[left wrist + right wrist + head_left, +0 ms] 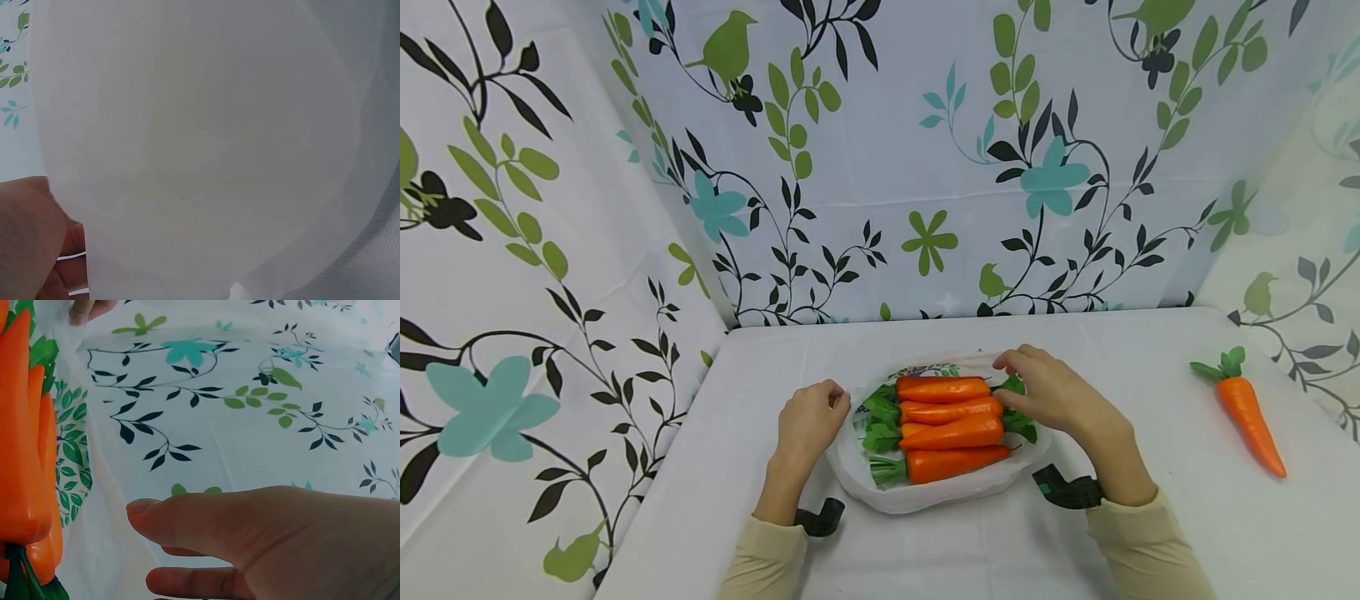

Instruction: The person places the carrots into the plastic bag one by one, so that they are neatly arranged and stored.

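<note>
Several orange toy carrots (955, 465) with green leafy tops lie side by side in a white plastic bag (917, 502), their tops pointing different ways. At the bag's left side my left hand (808, 421) pinches its edge with curled fingers. In the left wrist view the thin white sheet of the bag (200, 137) stands raised and covers most of the picture, hiding some fingertips. My right hand (1060, 392) hovers at the far right rim, beside the leafy ends. Its thumb and fingers are extended and apart in the right wrist view, close to the bag's edge.
One more carrot (1251, 421) with a green top lies alone at the table's right. Leaf-printed cloth (880, 167) rises behind the white table (790, 354) and on both sides. A leaf-patterned surface (72, 450) shows beside the carrots, inside the bag.
</note>
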Demonstrator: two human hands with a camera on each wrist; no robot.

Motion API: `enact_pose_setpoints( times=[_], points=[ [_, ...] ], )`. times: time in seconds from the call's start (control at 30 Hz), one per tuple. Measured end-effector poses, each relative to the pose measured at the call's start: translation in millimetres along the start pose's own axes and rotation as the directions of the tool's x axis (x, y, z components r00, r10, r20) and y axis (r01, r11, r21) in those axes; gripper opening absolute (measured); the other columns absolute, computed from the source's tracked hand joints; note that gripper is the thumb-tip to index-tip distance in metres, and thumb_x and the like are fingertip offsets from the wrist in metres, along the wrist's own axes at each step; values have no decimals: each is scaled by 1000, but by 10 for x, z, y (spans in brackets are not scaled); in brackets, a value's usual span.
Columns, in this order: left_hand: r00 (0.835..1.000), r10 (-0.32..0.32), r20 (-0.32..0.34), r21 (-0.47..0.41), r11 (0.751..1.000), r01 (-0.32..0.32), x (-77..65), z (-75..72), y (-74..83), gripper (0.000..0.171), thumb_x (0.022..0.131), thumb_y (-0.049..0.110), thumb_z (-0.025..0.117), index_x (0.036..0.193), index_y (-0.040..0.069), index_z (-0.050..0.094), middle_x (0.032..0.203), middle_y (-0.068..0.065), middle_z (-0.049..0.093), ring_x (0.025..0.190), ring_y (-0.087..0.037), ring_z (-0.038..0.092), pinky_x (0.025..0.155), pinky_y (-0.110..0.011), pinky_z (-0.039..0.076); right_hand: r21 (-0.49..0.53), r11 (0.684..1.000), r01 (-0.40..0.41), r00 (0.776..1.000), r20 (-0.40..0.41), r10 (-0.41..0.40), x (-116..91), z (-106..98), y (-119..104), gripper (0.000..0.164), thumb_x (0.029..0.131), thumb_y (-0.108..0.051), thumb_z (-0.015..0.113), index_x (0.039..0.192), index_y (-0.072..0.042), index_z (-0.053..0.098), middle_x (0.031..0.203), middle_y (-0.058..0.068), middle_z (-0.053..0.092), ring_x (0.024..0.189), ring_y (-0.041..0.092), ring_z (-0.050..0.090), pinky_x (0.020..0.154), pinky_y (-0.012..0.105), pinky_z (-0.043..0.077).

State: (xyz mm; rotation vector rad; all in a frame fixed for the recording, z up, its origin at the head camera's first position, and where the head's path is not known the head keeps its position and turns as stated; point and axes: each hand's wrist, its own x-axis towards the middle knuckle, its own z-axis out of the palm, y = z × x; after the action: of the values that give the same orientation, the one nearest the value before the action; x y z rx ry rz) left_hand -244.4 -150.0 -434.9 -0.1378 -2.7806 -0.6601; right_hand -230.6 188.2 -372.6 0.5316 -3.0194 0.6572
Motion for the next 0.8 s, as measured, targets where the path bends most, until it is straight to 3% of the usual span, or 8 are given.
enact_pose_setpoints(
  times=[0.43,0.8],
  points=[
    [1000,4,5,-1,1000,-4,6,-2,-11,20,94,24,63,96,9,75,83,-5,73,61,-16,60,53,-31,48,4,1000,8,1000,15,-8,17,23,1,38,92,-26,70,124,-6,62,116,16,65,104,31,62,93,54,54],
    [1000,-11,23,-1,1000,11,4,-4,-11,20,95,25,62,97,10,76,87,-6,75,64,-16,62,55,-32,49,5,1000,15,999,-40,-15,-27,-47,58,39,92,-25,69,125,-4,63,114,14,64,106,33,61,93,53,53]
  ],
)
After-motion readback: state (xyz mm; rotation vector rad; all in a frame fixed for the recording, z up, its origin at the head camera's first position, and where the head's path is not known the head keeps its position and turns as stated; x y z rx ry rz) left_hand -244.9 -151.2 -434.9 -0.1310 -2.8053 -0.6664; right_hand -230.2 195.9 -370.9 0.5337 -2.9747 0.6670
